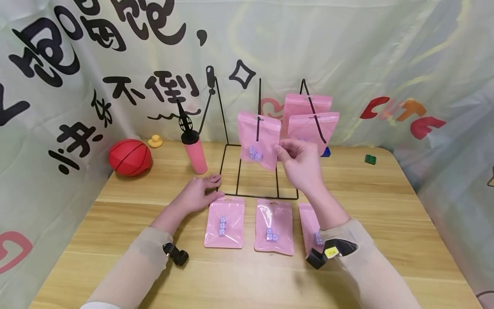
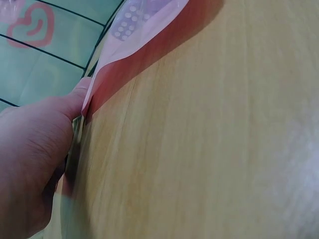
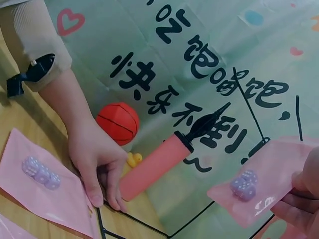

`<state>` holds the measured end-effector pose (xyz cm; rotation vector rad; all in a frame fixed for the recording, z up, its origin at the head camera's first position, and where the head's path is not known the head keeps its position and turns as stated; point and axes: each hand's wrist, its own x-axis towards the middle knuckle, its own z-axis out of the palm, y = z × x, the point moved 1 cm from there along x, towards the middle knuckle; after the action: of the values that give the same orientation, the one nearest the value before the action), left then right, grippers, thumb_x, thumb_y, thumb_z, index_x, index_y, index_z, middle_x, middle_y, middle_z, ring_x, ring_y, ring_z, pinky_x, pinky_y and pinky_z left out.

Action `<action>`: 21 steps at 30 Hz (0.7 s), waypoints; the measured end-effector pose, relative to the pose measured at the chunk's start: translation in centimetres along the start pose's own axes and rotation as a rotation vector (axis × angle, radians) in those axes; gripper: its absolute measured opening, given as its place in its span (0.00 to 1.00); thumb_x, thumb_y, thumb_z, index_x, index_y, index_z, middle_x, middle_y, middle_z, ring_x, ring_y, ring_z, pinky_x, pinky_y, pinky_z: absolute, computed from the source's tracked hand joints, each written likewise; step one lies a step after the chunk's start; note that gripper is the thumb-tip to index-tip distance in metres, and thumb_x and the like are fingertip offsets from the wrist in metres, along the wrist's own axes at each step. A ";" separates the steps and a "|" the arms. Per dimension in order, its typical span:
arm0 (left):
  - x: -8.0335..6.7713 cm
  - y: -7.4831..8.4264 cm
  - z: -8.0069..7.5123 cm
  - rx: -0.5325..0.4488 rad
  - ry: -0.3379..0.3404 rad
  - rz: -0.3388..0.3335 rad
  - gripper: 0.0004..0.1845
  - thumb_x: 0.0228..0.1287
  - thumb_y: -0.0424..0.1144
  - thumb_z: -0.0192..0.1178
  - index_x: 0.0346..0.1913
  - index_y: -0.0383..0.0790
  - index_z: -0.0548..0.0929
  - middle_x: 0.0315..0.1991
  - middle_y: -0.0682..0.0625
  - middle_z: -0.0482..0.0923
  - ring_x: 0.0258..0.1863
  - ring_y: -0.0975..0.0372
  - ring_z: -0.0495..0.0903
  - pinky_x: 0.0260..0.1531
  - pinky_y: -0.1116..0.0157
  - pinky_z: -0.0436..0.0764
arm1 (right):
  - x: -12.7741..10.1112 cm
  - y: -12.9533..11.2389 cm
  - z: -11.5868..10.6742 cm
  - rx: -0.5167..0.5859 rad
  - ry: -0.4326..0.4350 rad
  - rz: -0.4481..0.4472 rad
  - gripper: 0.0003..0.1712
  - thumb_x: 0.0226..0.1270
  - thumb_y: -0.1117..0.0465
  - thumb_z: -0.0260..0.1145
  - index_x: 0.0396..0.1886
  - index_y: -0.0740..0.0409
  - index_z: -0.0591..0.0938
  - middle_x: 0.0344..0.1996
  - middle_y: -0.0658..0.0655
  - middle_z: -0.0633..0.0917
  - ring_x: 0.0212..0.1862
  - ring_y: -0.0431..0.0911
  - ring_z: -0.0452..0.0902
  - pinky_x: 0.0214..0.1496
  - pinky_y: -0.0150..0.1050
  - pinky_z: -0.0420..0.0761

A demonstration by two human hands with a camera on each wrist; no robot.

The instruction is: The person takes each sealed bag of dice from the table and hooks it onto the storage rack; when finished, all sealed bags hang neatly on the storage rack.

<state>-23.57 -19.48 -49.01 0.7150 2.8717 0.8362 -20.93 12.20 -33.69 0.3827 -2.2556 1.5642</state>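
My right hand pinches the right edge of a pink zip pouch with lilac dice inside. That pouch is at the middle prong of a black wire display rack, whose tip shows in front of its top. The same pouch is tilted in the right wrist view. My left hand holds the rack's front left corner, thumb and fingers on either side of it. Near its thumb lies another pink pouch. Two pink pouches hang on the right prong, one behind the other.
Two more pouches lie in front of the rack, one in the middle and one partly under my right forearm. A pink hand pump, red ball, yellow duck and green brick stand farther back.
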 end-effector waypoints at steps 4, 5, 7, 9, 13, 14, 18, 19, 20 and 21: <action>0.0 0.1 -0.1 -0.008 0.001 0.001 0.28 0.74 0.52 0.69 0.67 0.37 0.82 0.72 0.47 0.73 0.76 0.50 0.66 0.79 0.43 0.54 | 0.8 0.0 0.3 -0.069 0.036 -0.011 0.06 0.73 0.70 0.71 0.42 0.71 0.91 0.33 0.62 0.91 0.33 0.55 0.89 0.31 0.27 0.81; 0.0 0.2 -0.1 -0.009 0.000 -0.001 0.28 0.74 0.52 0.68 0.67 0.37 0.82 0.72 0.47 0.73 0.77 0.50 0.65 0.79 0.44 0.55 | 0.9 0.0 0.4 -0.078 0.044 -0.015 0.07 0.74 0.69 0.71 0.42 0.70 0.91 0.33 0.62 0.91 0.33 0.55 0.89 0.30 0.27 0.81; 0.0 0.2 -0.1 -0.011 0.002 -0.001 0.28 0.74 0.52 0.69 0.67 0.36 0.82 0.72 0.47 0.73 0.76 0.50 0.66 0.78 0.45 0.57 | 1.3 0.0 0.5 -0.090 0.057 -0.025 0.07 0.74 0.69 0.70 0.43 0.71 0.91 0.33 0.62 0.91 0.32 0.54 0.89 0.30 0.27 0.80; 0.0 0.2 -0.1 -0.013 0.003 -0.001 0.28 0.74 0.51 0.69 0.67 0.36 0.82 0.72 0.47 0.73 0.77 0.50 0.66 0.78 0.46 0.58 | 1.7 -0.1 0.6 -0.104 0.067 -0.037 0.08 0.75 0.69 0.70 0.44 0.71 0.91 0.34 0.62 0.91 0.32 0.53 0.88 0.29 0.27 0.79; 0.1 0.2 -0.1 -0.020 0.003 0.007 0.28 0.74 0.51 0.69 0.67 0.36 0.82 0.72 0.46 0.73 0.76 0.49 0.66 0.77 0.47 0.61 | 2.2 -0.1 0.7 -0.125 0.077 -0.055 0.08 0.75 0.69 0.69 0.46 0.71 0.91 0.35 0.62 0.92 0.32 0.49 0.87 0.28 0.26 0.79; 0.1 0.2 -0.1 -0.022 0.004 0.010 0.28 0.74 0.51 0.69 0.67 0.35 0.83 0.72 0.46 0.74 0.76 0.49 0.66 0.77 0.47 0.61 | 2.3 -0.1 0.7 -0.128 0.079 -0.059 0.09 0.76 0.69 0.69 0.46 0.71 0.90 0.36 0.63 0.92 0.32 0.50 0.87 0.28 0.26 0.79; 0.1 0.2 -0.1 -0.026 0.006 0.019 0.28 0.74 0.50 0.69 0.66 0.35 0.83 0.72 0.45 0.74 0.76 0.48 0.66 0.76 0.48 0.61 | 2.4 0.1 0.5 -0.108 0.065 -0.062 0.10 0.76 0.71 0.67 0.49 0.72 0.89 0.40 0.66 0.91 0.37 0.53 0.90 0.33 0.24 0.81; 0.1 0.2 -0.1 -0.027 0.007 0.019 0.28 0.74 0.50 0.69 0.66 0.35 0.83 0.72 0.45 0.74 0.76 0.48 0.66 0.76 0.48 0.61 | 2.4 0.1 0.5 -0.104 0.060 -0.062 0.10 0.76 0.71 0.66 0.50 0.72 0.89 0.41 0.66 0.91 0.39 0.53 0.90 0.34 0.23 0.82; 0.1 0.1 -0.1 -0.029 0.007 0.019 0.28 0.74 0.50 0.69 0.66 0.35 0.83 0.72 0.45 0.74 0.76 0.48 0.66 0.76 0.48 0.61 | 2.3 0.2 0.4 -0.107 0.053 -0.062 0.10 0.77 0.71 0.66 0.51 0.72 0.89 0.42 0.66 0.91 0.40 0.53 0.90 0.35 0.23 0.81; 0.1 0.1 -0.1 -0.027 0.005 0.015 0.28 0.74 0.50 0.69 0.67 0.35 0.82 0.72 0.45 0.73 0.76 0.48 0.66 0.77 0.48 0.60 | 2.2 0.3 0.3 -0.112 0.047 -0.057 0.11 0.77 0.71 0.66 0.52 0.71 0.89 0.44 0.65 0.91 0.42 0.52 0.91 0.36 0.24 0.82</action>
<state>-23.60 -19.45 -48.83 0.7336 2.8574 0.8780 -23.05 11.98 -33.04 0.3726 -2.2640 1.3970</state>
